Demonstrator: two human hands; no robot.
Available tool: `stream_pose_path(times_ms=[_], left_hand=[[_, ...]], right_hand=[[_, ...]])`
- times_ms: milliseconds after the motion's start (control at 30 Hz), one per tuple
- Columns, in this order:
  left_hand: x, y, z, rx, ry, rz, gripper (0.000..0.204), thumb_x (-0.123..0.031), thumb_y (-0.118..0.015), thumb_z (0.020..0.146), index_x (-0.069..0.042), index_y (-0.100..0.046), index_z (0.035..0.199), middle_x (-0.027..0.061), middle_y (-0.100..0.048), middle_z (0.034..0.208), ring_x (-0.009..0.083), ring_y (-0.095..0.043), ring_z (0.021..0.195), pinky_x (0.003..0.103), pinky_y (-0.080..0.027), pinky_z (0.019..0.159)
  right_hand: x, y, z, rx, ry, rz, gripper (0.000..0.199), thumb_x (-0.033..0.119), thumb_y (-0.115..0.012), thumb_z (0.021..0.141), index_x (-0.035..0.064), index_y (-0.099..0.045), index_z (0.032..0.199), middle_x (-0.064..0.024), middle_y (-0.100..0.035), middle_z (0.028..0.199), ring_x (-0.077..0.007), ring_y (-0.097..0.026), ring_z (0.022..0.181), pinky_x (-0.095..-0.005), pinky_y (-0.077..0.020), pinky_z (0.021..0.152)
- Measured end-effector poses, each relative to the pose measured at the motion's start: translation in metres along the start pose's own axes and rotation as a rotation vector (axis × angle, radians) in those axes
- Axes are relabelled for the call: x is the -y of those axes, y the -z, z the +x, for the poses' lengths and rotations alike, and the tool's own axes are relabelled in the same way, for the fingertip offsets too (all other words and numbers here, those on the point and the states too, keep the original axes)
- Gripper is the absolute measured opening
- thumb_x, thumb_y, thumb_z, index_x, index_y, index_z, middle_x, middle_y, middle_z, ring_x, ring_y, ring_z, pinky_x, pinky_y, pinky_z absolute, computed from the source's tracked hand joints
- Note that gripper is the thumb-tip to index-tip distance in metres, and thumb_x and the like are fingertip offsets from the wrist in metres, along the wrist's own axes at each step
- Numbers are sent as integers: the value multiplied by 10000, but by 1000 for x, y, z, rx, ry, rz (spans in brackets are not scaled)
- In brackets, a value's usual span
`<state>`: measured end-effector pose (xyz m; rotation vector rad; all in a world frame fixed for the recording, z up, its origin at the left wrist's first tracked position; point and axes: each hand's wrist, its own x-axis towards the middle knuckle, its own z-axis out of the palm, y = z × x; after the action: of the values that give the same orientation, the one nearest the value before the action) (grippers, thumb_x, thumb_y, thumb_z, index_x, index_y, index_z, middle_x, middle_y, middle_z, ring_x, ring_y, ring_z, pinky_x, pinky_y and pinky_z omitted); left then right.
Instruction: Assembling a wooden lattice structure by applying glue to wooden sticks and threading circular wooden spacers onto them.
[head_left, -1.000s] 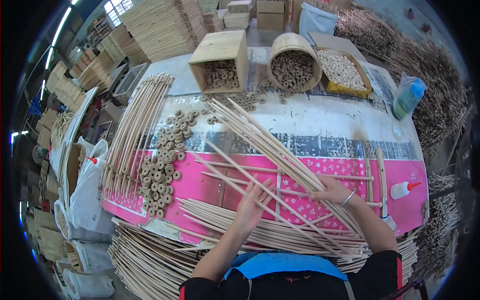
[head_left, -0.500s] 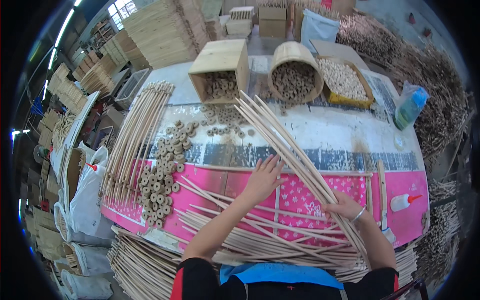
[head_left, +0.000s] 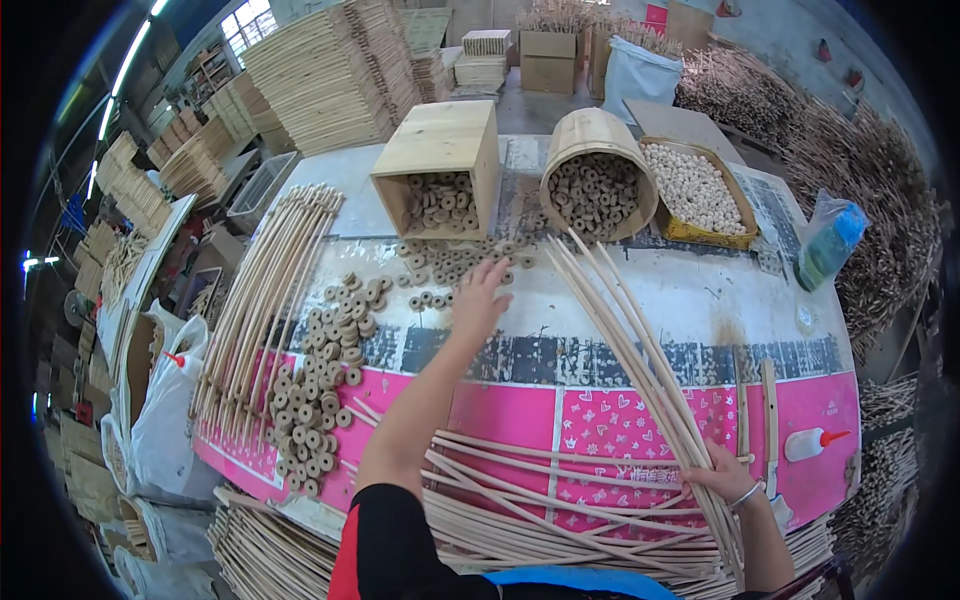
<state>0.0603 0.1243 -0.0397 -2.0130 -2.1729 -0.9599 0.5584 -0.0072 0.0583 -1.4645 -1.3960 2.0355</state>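
Observation:
My right hand (head_left: pixel 722 474) is closed around a bundle of thin wooden sticks (head_left: pixel 655 385), which slants up and to the left across the table. My left hand (head_left: pixel 481 297) reaches forward with its fingers apart, over the loose wooden rings (head_left: pixel 440 262) in front of the box. Whether a fingertip touches a ring I cannot tell. More rings lie heaped (head_left: pixel 310 400) at the left, beside a row of sticks with rings on them (head_left: pixel 265 320). Several loose sticks (head_left: pixel 560 500) lie across the pink cover near my body.
A square wooden box (head_left: pixel 440 140) and a round wooden tub (head_left: pixel 598 130), both tipped toward me, hold rings. Beside them are a yellow tray (head_left: pixel 705 236) of small pale beads and a bottle of green liquid (head_left: pixel 828 250). A white glue bottle (head_left: pixel 803 444) lies at the right.
My left hand has left the stick bundle and moved forward and left to the loose rings. The bundle has shifted right in my right hand. The view has tilted slightly.

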Motion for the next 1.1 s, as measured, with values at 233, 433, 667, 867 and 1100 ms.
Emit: stream_pose_path(times_ms=[233,433,667,867,1100], left_hand=[[8,-41,40,15,-34,352,546,-372,-773,837,-268,-613,1349,73,-552,1352,324,-567,1208,450,-449,966],[-3,-31,37,6,-84,268,485,-423,-769,826,-247,-649,1262,45,-578,1205,280,-609,1083,435,-485,845],[8,-39,49,161,-127,233,568,-515,-742,827,-285,-617,1330,61,-572,1247,275,-611,1092,440,-500,847],[-21,-45,52,-50,-269,260,475,-460,-771,809,-236,-665,1215,49,-592,1153,261,-625,1058,433,-514,880],[7,-55,57,-53,-277,165,325,-350,-777,814,-171,-664,1061,91,-588,1067,304,-667,948,410,-597,684]], right_hand=[[-19,4,-5,26,-100,48,368,63,-691,923,-30,-551,1251,-116,-712,930,-182,-705,791,-310,-589,721],[-20,0,-6,10,-114,92,348,69,-699,927,-28,-559,1231,-113,-705,923,-182,-704,806,-314,-591,725],[-25,-2,-3,20,-110,107,344,69,-699,927,-29,-563,1228,-119,-712,933,-187,-710,812,-314,-588,729],[-27,-2,-7,-2,-127,99,335,87,-706,928,-30,-570,1211,-114,-716,928,-183,-708,808,-307,-578,731],[-26,-3,-10,-21,-124,59,341,84,-706,927,-34,-576,1219,-118,-722,952,-187,-713,827,-309,-582,742]])
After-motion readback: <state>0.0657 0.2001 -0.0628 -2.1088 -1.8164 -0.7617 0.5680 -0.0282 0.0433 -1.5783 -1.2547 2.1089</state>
